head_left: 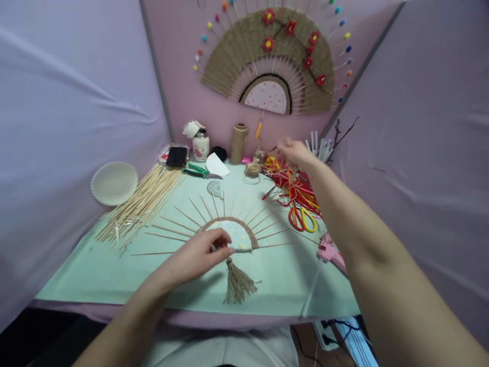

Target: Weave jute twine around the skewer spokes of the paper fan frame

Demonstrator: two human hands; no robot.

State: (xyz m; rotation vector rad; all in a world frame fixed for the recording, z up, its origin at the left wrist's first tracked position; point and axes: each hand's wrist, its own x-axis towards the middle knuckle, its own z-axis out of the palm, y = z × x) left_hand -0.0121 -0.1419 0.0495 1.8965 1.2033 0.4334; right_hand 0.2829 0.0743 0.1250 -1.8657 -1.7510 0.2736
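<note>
A small half-round fan piece (236, 233) lies on the mint-green table (95, 270), edged in twine, with thin wooden sticks radiating from it and a jute tassel (237, 283) hanging at its base. My left hand (198, 255) rests on its lower left edge, fingers curled and pressing it down. My right hand (295, 152) is stretched to the far right of the table, above a tangle of red and yellow cords (292, 186); it is blurred by motion and its fingers do not read clearly.
A bundle of bamboo skewers (143, 201) and a paper plate (113, 182) lie at left. Green pliers (200, 172), a twine spool (239, 143), a jar (200, 145), orange scissors (301, 216) and a pink glue gun (331, 252) surround the work. A finished fan (273, 61) hangs on the wall.
</note>
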